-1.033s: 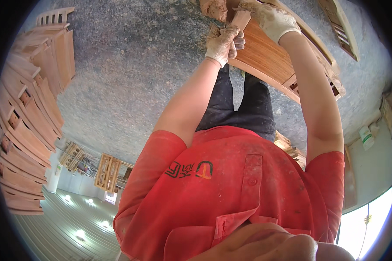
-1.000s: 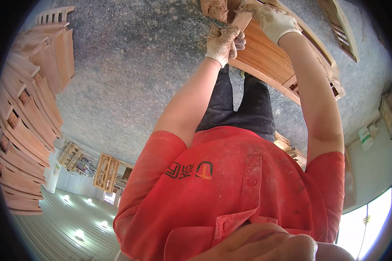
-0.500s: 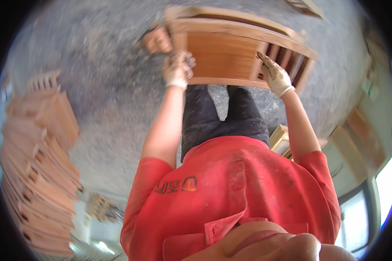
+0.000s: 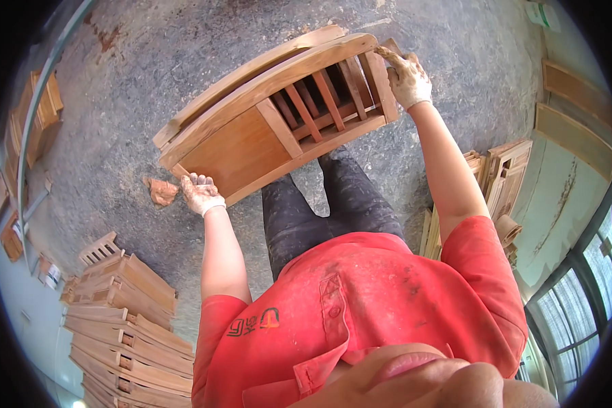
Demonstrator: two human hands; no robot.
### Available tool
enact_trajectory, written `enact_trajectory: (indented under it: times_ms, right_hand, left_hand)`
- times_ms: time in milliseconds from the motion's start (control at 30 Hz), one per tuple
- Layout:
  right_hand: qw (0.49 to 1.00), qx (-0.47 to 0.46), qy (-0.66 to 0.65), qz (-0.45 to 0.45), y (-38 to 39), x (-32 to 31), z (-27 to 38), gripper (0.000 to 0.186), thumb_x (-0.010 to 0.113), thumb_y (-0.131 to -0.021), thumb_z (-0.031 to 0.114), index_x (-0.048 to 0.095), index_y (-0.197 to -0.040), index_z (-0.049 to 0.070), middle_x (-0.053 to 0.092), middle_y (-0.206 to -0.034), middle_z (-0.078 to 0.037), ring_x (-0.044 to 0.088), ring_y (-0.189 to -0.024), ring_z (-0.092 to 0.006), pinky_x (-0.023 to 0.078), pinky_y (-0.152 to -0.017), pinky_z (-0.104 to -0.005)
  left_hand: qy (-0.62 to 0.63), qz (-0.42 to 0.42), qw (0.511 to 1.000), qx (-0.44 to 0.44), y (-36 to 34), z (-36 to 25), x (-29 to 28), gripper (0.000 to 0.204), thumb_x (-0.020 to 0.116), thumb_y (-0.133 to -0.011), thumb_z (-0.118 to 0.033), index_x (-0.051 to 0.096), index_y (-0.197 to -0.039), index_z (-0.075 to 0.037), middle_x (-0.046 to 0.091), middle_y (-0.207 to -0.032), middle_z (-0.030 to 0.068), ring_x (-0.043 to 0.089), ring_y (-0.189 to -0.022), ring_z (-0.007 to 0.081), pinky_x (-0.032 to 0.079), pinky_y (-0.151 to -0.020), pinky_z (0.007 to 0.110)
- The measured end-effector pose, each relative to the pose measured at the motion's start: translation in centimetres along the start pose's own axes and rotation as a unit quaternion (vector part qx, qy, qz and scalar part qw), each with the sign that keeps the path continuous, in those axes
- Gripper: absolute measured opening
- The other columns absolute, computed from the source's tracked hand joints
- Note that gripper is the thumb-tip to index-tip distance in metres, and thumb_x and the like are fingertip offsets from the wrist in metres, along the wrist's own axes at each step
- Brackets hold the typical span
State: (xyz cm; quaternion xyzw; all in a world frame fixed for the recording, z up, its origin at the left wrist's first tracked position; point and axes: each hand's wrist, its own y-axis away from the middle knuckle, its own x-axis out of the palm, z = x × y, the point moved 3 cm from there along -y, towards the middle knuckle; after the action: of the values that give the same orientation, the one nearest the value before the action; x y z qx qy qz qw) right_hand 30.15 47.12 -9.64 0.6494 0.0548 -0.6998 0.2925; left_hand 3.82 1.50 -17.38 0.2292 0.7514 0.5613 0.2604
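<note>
A wooden frame panel [image 4: 231,149] with a curved top rail, a solid board at its left part and upright slats at its right is held in front of my legs, its right end higher in view. A second curved wooden rail [image 4: 245,80] shows just behind it. My left hand [image 4: 202,194], in a stained whitish glove, has its fingers curled at the panel's lower left corner. At the right end, my gloved right hand [image 4: 409,78] grips the end post, with dirty fingertips by the top corner. A crumpled-looking brown piece [image 4: 161,191] lies on the floor beside my left hand.
A tall stack of wooden frames [image 4: 132,347] stands at lower left. More wooden frames [image 4: 508,170] lean to my right, and flat boards [image 4: 574,95] rest against the wall. A pale hose or pipe [image 4: 30,129] curves along the left, near other wooden pieces.
My right hand has gone from open over the slats to gripping the panel's right end. The panel is now tilted, left end lower. My left hand has shifted left and down with the view.
</note>
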Motion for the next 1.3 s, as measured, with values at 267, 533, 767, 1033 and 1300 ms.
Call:
enact_trajectory:
  times_ms: [267,533,767,1033,1300]
  right_hand:
    - [0.989,-0.123,0.072,-0.036,-2.9,0.4,-1.0,0.041,0.053,-0.085,0.014,0.064,-0.116,0.038,0.06,-0.091,-0.007,0.062,-0.08,-0.0276,0.053,-0.071,-0.037]
    - [0.988,-0.098,0.118,0.018,-4.0,-2.2,0.4,0.036,0.052,-0.087,0.019,0.066,-0.112,0.04,0.06,-0.096,-0.007,0.063,-0.084,-0.0264,0.054,-0.074,-0.0361]
    - [0.983,-0.123,0.136,0.012,-4.9,-2.5,-1.7,0.034,0.053,-0.087,0.018,0.068,-0.109,0.04,0.062,-0.099,-0.008,0.064,-0.084,-0.0267,0.054,-0.078,-0.0361]
    - [0.985,-0.154,0.021,-0.077,-4.2,-0.3,-3.6,0.036,0.058,-0.083,0.011,0.069,-0.106,0.035,0.061,-0.088,-0.006,0.062,-0.078,-0.0257,0.052,-0.071,-0.0361]
    - [0.983,-0.14,0.11,-0.034,-3.6,-3.0,-1.4,0.037,0.056,-0.085,0.013,0.068,-0.108,0.041,0.064,-0.093,-0.007,0.064,-0.08,-0.0254,0.05,-0.083,-0.037]
  left_hand:
    - [-0.172,0.235,0.917,0.273,-1.9,2.4,-1.4,0.018,0.069,-0.082,-0.031,0.061,-0.081,-0.016,0.061,-0.066,-0.0018,0.049,-0.046,0.0114,0.029,-0.035,0.02]
    - [-0.184,0.22,0.909,0.301,0.4,1.5,-1.2,0.018,0.067,-0.084,-0.032,0.06,-0.079,-0.016,0.061,-0.065,-0.0019,0.049,-0.045,0.0115,0.028,-0.035,0.021]
    - [-0.18,0.197,0.918,0.292,0.2,1.9,-1.0,0.017,0.066,-0.084,-0.031,0.06,-0.079,-0.016,0.061,-0.066,-0.0022,0.05,-0.047,0.0112,0.03,-0.036,0.02]
    - [-0.172,0.216,0.916,0.29,-1.5,1.3,-1.5,0.016,0.066,-0.084,-0.03,0.061,-0.08,-0.016,0.061,-0.067,-0.0033,0.051,-0.049,0.0108,0.034,-0.041,0.022]
    - [-0.158,0.198,0.913,0.32,-0.8,1.8,-1.6,0.017,0.067,-0.084,-0.031,0.062,-0.081,-0.016,0.061,-0.065,-0.0039,0.052,-0.05,0.0107,0.035,-0.042,0.022]
